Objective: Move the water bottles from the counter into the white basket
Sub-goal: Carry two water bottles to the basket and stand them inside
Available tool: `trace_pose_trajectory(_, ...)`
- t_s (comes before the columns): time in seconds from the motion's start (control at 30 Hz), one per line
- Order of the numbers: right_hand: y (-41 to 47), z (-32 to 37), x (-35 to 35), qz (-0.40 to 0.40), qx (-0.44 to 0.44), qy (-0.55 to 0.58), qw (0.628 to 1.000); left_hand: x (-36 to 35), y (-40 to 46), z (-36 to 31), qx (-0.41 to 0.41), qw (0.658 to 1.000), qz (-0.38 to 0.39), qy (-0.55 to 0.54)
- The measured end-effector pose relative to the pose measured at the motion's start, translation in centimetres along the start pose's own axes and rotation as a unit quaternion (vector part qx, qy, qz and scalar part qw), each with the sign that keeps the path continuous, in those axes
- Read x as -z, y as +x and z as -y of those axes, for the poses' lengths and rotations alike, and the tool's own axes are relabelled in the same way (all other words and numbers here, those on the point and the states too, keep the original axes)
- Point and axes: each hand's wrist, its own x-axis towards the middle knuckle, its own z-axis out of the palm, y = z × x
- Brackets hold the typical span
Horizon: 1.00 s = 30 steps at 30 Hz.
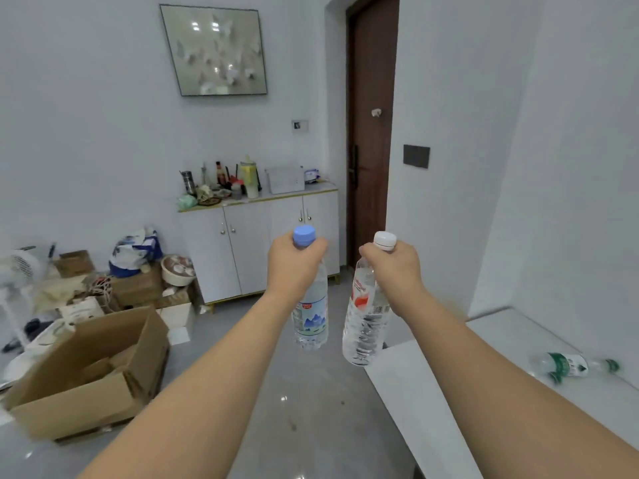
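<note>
At the centre of the frame, both arms are extended forward and each hand is clamped around the neck of a bottle that hangs upright in the air, clear of any surface. The left hand (294, 267) grips the blue-capped bottle (311, 312) just below its cap; the right hand (397, 271) grips the white-capped bottle (363, 316), which bears a red label, in the same manner. The two bottles hang near one another without touching, over open grey floor. At the lower right of the frame a third bottle, the green-labelled bottle (570, 366), lies on its side on the white counter (432, 392), well apart from both hands. The white basket is not identifiable in this view; it may lie outside the frame. A cardboard box (90, 375) stands open at lower left, and a white cabinet (259, 243) carrying assorted clutter occupies the middle distance. Assessment: the carry step is in hand, two bottles lifted and in transit, none yet deposited so far as can be seen. The next move calls for locating the basket, lowering each bottle into it and releasing, then returning to the counter for the bottle that remains.
</note>
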Motion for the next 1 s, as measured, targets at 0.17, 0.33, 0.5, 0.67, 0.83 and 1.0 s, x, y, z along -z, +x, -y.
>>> trace_pose_trajectory(0.17, -0.4, 1.2, -5.1, 0.047, 0.009, -0.014, 0.999, 4.8, 1.3, 0.4, -0.003, 0.999, -0.038, 0.009)
trace_pose_trajectory(0.33, -0.1, 2.1, -8.8, 0.067, 0.015, -0.017, 0.998, 8.5, 3.2, 1.2, -0.002, 0.999, -0.048, 0.006)
trace_pose_trajectory(0.5, 1.6, 2.5, -12.1, 0.072, 0.021, -0.018, 0.997, 10.6, 6.5, 2.5, -0.009, 0.998, -0.064, 0.006)
trace_pose_trajectory(0.67, 4.8, 2.5, -14.4, 0.065, 0.031, -0.022, 0.997, 10.8, 10.7, 3.9, -0.008, 0.998, -0.061, 0.005)
trace_pose_trajectory(0.83, 9.9, 0.7, -16.9, 0.061, 0.025, -0.033, 0.997, 9.3, 16.6, 6.2, 0.005, 0.997, -0.073, 0.011)
trace_pose_trajectory(1.0, 16.8, -1.6, -19.5, 0.071, 0.029, -0.034, 0.996, 6.9, 23.3, 8.9, 0.004, 0.997, -0.082, 0.014)
